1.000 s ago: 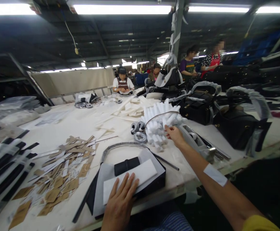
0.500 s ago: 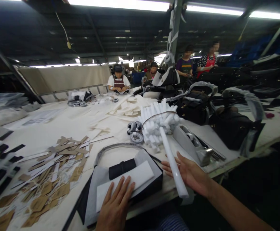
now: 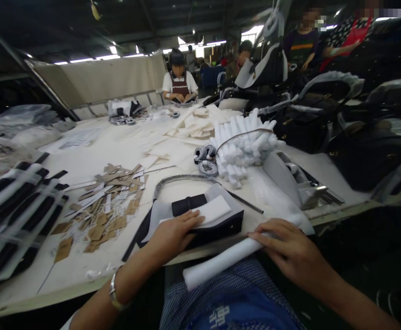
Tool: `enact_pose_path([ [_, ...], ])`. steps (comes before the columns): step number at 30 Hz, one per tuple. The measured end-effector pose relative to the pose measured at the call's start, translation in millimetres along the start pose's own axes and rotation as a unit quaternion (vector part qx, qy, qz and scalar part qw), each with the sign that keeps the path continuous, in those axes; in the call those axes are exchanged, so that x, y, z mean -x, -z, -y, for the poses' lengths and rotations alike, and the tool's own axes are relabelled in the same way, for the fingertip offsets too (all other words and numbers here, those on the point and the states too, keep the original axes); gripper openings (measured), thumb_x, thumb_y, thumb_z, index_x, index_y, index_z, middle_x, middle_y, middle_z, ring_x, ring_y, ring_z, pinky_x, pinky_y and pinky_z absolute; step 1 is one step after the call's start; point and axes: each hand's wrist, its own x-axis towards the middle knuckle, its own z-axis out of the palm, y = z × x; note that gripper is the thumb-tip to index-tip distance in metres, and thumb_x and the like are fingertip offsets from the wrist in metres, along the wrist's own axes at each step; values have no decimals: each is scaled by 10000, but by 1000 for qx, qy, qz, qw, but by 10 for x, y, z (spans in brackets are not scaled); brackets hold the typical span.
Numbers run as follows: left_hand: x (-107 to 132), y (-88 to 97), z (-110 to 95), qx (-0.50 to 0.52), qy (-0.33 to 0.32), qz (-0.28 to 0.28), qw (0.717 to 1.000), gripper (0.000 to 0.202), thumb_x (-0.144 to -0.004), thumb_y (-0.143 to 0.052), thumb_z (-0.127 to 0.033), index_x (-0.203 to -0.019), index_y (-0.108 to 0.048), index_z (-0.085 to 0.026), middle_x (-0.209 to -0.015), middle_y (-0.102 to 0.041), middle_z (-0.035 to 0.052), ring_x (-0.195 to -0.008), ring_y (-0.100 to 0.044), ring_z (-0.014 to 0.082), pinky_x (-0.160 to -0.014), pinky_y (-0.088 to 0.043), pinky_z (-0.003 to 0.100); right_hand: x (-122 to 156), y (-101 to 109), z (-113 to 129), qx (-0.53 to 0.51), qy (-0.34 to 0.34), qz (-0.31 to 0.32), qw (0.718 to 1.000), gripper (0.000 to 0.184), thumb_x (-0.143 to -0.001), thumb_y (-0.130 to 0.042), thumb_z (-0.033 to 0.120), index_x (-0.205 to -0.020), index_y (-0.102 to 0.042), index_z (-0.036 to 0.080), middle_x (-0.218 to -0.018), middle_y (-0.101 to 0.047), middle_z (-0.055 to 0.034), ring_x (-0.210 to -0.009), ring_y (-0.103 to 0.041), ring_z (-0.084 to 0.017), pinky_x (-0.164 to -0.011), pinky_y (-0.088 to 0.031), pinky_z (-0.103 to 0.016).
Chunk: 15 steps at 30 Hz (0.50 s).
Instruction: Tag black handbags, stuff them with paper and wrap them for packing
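My left hand point(image 3: 178, 233) lies with its fingers stretched out on a white foam sheet point(image 3: 217, 211). The sheet rests on a black handbag point(image 3: 221, 233) lined with thin pale wrapping, beside a dark rolled strap piece point(image 3: 189, 204). A wrapped handle point(image 3: 183, 178) arches behind the bag. To the right, my right hand point(image 3: 283, 240) is closed around one end of a white foam roll point(image 3: 224, 262). That roll slants down to the left over my lap, in front of the table edge. The underside of my right fingers is hidden.
A bundle of white foam rolls point(image 3: 245, 146), a grey tape dispenser point(image 3: 297, 183) and wrapped coils point(image 3: 207, 160) stand behind. Cardboard tags point(image 3: 107, 215) and wrapped black strips point(image 3: 14, 215) lie left. Black bags point(image 3: 372, 151) crowd the right; a co-worker point(image 3: 179, 82) sits across.
The foam roll has swung from steep to nearly level and come toward my lap, with my right hand now closed on its end. The view has tilted downward; my left hand stays on the sheet.
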Motion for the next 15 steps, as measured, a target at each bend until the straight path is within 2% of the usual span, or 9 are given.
enact_pose_path([
  [2,-51,90,25,20,-8,19,1000,504,-895,-596,-158,-1384,-544,-267,-1434,-556,31,-1303,-548,210,-1069,-480,369,-44,-85,58,55,62,11,996,401,-908,-566,150,-1241,-682,341,-1082,-719,-55,-998,-632,-256,-917,-501,-440],
  [5,-72,106,30,22,-10,19,1000,497,-890,-608,-155,-1374,-556,-257,-1418,-572,42,-1287,-564,212,-1070,-477,366,-171,-348,221,88,101,-9,991,322,-934,-533,147,-1201,-687,241,-1029,-740,-70,-904,-639,-234,-810,-514,-391],
  [8,-41,51,6,15,-2,-1,1000,507,-892,-610,-159,-1385,-544,-258,-1430,-563,44,-1301,-552,210,-1078,-469,364,-326,-699,393,91,111,-67,987,238,-961,-507,167,-1098,-700,191,-1004,-749,-75,-857,-632,-222,-756,-497,-368],
  [11,7,7,-24,6,1,-23,1000,503,-915,-593,-194,-1407,-514,-257,-1452,-545,49,-1329,-523,216,-1076,-472,368,-453,-994,510,95,119,-135,979,205,-962,-522,158,-1049,-705,192,-975,-759,-57,-794,-624,-201,-706,-470,-350],
  [15,61,-55,-40,-9,-3,-42,999,561,-913,-638,-354,-1437,-468,-244,-1479,-517,70,-1361,-489,239,-1073,-478,391,-500,-1173,505,90,117,-186,971,213,-971,-526,145,-1051,-712,212,-976,-769,-39,-819,-639,-186,-735,-471,-340],
])
